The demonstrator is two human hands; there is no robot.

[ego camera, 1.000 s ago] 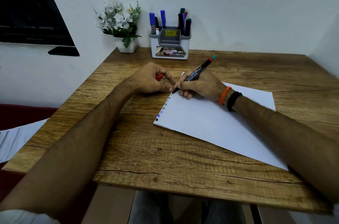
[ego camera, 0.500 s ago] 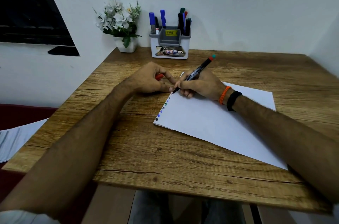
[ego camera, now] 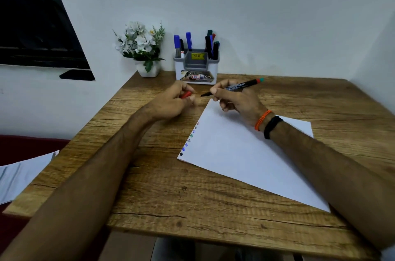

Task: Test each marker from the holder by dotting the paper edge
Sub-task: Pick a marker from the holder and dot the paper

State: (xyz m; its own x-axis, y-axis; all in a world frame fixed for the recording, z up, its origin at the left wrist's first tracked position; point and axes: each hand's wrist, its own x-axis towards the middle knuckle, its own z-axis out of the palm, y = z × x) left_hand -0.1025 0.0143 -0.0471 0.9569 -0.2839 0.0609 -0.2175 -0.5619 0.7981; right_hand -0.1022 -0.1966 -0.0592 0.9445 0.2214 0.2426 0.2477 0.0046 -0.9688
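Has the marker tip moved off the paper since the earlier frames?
Yes. The marker tip has lifted off the paper edge toward the holder, pointing at the left hand.

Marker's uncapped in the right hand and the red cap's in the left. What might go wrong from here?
1. The bare tip of the marker points at the left hand and may ink its fingers during recapping.
2. The right hand hovers over the paper, so a dip could leave a stray mark.
3. The red cap sits in a loose-looking grip and might drop.
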